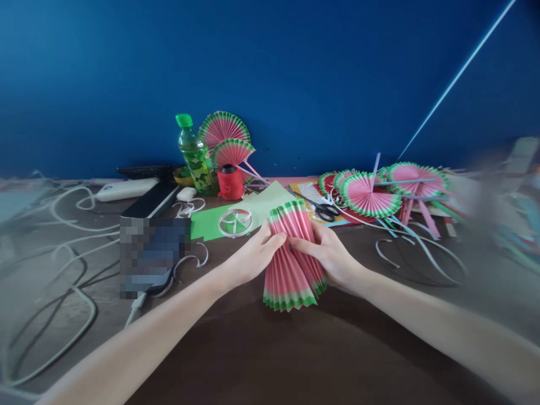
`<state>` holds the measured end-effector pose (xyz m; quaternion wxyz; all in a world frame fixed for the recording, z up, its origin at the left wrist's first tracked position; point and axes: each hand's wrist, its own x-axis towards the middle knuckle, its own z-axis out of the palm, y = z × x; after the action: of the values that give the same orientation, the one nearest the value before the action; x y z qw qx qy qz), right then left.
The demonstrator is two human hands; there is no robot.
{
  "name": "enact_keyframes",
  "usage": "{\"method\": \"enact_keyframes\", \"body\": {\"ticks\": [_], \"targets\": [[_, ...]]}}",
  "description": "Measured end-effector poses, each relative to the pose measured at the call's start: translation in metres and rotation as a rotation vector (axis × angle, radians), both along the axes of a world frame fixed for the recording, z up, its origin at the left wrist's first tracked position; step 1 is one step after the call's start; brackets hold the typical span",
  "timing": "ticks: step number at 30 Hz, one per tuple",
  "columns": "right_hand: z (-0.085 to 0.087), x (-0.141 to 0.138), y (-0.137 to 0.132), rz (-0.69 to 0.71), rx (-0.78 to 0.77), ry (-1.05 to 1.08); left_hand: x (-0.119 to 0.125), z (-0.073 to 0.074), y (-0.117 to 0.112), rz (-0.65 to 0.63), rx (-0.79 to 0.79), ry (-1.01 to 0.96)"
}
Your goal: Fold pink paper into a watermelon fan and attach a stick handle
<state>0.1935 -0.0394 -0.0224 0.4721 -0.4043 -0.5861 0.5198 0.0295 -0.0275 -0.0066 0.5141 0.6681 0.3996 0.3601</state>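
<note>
A pleated paper (289, 278) is held just above the dark bench (253, 360), in front of the red spool (230, 183) and slightly to its right. The paper is folded into tight accordion pleats and gathered at its waist, so that both ends flare outward. The body is coloured pink, and each end is edged with a thin white band and then a green band, like a slice of watermelon. The nearer end is spread wider than the far one.

The waist is pinched from one side by the left hand (253, 257), with the thumb laid over the pleats and the fingers (276, 239) pressed together against them. From the other side it is pinched by the right hand (331, 254), whose fingers (301, 244) are closed on the same folds.

Just in front of the spool a clear tape ring (235, 223) is seen lying on a green sheet (205, 224). A green-capped bottle (194, 160) stands just to the left of the spool, and two opened fans (223, 130) of the same pattern are propped behind it. Scissors (324, 211) lie to the right of the spool, and further right a heap of round fans (371, 194) is piled. White cables (63, 225) are strewn well to the left of the spool.
</note>
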Motion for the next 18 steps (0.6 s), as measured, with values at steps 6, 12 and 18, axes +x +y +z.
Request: {"method": "enact_keyframes", "body": {"ticks": [6,12,18], "targets": [[-0.0012,-0.0004,-0.0001,0.016,-0.006,0.018,-0.0020,-0.0016,0.0009,-0.051,0.033,0.146],[-0.0010,-0.0010,0.0000,0.003,-0.033,0.026,-0.0011,-0.0001,0.0006,-0.039,0.012,0.164],[0.0003,-0.0005,0.0006,0.006,-0.058,0.020,-0.0022,0.0034,0.0021,-0.079,-0.032,0.162]]}}
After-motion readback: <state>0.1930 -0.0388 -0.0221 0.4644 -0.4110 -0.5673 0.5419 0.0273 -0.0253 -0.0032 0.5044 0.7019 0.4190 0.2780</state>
